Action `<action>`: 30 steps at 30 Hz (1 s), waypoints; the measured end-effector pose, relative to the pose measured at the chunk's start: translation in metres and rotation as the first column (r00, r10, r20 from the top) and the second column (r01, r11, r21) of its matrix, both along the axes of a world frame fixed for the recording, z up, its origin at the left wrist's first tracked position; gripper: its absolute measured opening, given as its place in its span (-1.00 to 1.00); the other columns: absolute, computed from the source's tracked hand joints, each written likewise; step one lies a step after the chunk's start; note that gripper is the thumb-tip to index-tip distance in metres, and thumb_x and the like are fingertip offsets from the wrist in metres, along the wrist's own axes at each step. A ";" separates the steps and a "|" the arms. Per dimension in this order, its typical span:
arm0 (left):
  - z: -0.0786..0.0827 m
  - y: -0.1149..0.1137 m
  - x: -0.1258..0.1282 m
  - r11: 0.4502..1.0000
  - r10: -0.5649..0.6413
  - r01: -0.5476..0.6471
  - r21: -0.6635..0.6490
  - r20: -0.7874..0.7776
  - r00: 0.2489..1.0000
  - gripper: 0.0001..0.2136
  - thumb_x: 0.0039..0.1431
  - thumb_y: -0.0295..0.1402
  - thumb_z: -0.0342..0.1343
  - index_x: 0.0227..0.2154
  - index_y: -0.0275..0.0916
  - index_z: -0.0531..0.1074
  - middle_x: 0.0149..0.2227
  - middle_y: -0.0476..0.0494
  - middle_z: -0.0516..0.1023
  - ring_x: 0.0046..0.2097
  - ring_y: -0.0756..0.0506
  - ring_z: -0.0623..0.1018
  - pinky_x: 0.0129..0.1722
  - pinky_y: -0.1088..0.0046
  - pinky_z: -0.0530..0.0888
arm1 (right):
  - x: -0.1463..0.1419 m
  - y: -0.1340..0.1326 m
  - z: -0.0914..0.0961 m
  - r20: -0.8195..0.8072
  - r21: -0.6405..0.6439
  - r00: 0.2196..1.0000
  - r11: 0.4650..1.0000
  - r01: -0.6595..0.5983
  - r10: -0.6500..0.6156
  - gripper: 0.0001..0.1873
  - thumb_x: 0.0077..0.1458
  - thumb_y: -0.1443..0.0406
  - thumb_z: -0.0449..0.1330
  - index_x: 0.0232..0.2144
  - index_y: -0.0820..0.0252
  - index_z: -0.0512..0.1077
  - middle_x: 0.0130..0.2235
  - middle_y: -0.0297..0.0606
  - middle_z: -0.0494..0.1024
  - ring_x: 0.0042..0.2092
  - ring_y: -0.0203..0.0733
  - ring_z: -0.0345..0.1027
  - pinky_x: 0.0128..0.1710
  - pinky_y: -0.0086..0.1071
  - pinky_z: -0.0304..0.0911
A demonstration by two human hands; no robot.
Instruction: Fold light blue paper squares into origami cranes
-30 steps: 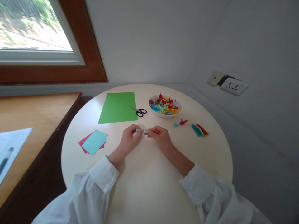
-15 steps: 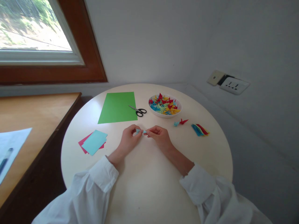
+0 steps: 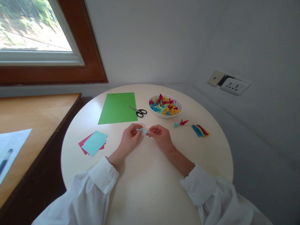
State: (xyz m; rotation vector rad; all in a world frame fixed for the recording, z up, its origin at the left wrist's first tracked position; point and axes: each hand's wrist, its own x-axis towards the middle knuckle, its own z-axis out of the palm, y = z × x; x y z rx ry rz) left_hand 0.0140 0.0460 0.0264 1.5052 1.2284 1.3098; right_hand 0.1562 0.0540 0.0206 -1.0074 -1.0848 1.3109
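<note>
Both hands meet at the middle of a round cream table (image 3: 145, 187). My left hand (image 3: 129, 138) and my right hand (image 3: 159, 136) each pinch one end of a small folded light blue paper piece (image 3: 142, 130), held just above the tabletop. The fingers of both hands are curled tight around it. White sleeves cover both forearms.
A green sheet (image 3: 118, 107) and black-handled scissors (image 3: 138, 111) lie behind the hands. A white bowl (image 3: 165, 107) holds several coloured folded papers. Two small folded pieces (image 3: 180, 123) and a stack of coloured strips (image 3: 200, 130) lie right. Blue and red sheets (image 3: 93, 142) lie left. A wooden desk (image 3: 28, 125) adjoins.
The hands have shifted slightly and the blue piece has turned a little between the fingertips. Nothing else on the table has moved.
</note>
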 end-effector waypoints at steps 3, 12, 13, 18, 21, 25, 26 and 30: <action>0.001 0.000 0.000 0.999 -0.002 0.000 -0.042 -0.039 0.999 -0.79 -0.01 -0.34 0.05 -0.29 -0.31 0.38 -0.29 -0.17 0.52 -0.32 -0.02 0.51 -0.31 0.48 0.42 | 0.001 0.000 -0.001 0.026 0.025 1.000 1.000 0.002 -0.003 -0.79 -0.34 0.29 0.31 -0.59 0.21 0.36 -0.60 -0.39 0.48 -0.53 -0.30 0.38 -0.48 -0.42 0.25; 0.000 -0.001 0.000 0.998 -0.023 0.017 -0.055 -0.110 0.994 -0.78 0.03 -0.35 0.01 -0.28 -0.33 0.41 -0.25 -0.22 0.54 -0.27 -0.06 0.52 -0.23 0.42 0.43 | -0.001 -0.001 0.000 0.053 -0.005 0.999 1.000 0.008 -0.008 -0.76 -0.34 0.29 0.30 -0.51 0.20 0.36 -0.57 -0.37 0.48 -0.50 -0.28 0.40 -0.50 -0.42 0.24; -0.001 -0.002 0.000 0.999 -0.027 0.021 -0.050 -0.123 0.992 -0.78 0.03 -0.35 0.01 -0.28 -0.32 0.41 -0.25 -0.22 0.54 -0.26 -0.06 0.52 -0.22 0.41 0.43 | -0.002 -0.001 0.000 0.051 -0.002 0.999 1.000 0.004 -0.004 -0.75 -0.34 0.30 0.30 -0.49 0.20 0.36 -0.57 -0.37 0.48 -0.50 -0.28 0.40 -0.50 -0.43 0.23; -0.004 -0.004 0.001 0.998 -0.061 0.059 -0.023 -0.156 0.986 -0.76 0.05 -0.33 0.00 -0.23 -0.32 0.41 -0.23 -0.22 0.54 -0.24 -0.07 0.51 -0.19 0.39 0.43 | -0.003 -0.002 -0.001 0.055 0.004 0.998 1.000 -0.009 0.008 -0.76 -0.32 0.29 0.28 -0.49 0.20 0.36 -0.57 -0.37 0.48 -0.49 -0.27 0.40 -0.51 -0.43 0.22; -0.006 -0.004 0.002 0.996 -0.088 0.088 -0.006 -0.149 0.985 -0.75 0.06 -0.32 0.01 -0.22 -0.31 0.41 -0.21 -0.22 0.53 -0.21 -0.08 0.51 -0.16 0.37 0.43 | -0.002 -0.002 -0.001 0.069 0.011 0.997 1.000 -0.015 0.014 -0.76 -0.31 0.27 0.28 -0.49 0.20 0.36 -0.57 -0.37 0.48 -0.49 -0.26 0.40 -0.50 -0.42 0.22; -0.007 -0.005 0.002 0.993 -0.116 0.119 0.016 -0.121 0.986 -0.75 0.06 -0.34 0.02 -0.20 -0.30 0.41 -0.16 -0.24 0.52 -0.16 -0.09 0.51 -0.12 0.37 0.41 | -0.002 -0.001 -0.001 0.076 0.030 0.997 1.000 -0.002 0.000 -0.74 -0.31 0.24 0.29 -0.49 0.19 0.35 -0.57 -0.37 0.48 -0.50 -0.26 0.39 -0.50 -0.41 0.23; -0.007 -0.005 0.002 0.992 -0.125 0.128 0.016 -0.118 0.985 -0.75 0.06 -0.35 0.01 -0.19 -0.30 0.40 -0.16 -0.23 0.52 -0.16 -0.09 0.51 -0.12 0.37 0.41 | -0.002 -0.001 -0.001 0.076 0.028 0.997 1.000 0.000 -0.002 -0.73 -0.32 0.24 0.29 -0.48 0.19 0.35 -0.57 -0.37 0.48 -0.50 -0.26 0.39 -0.50 -0.40 0.23; -0.008 -0.005 0.002 0.985 -0.166 0.171 0.021 -0.136 0.977 -0.74 0.05 -0.41 0.01 -0.17 -0.30 0.40 -0.15 -0.23 0.52 -0.16 -0.08 0.51 -0.13 0.39 0.42 | -0.002 0.000 0.000 0.070 0.013 0.998 1.000 -0.001 0.000 -0.69 -0.33 0.22 0.31 -0.47 0.19 0.34 -0.58 -0.38 0.48 -0.52 -0.28 0.37 -0.52 -0.42 0.22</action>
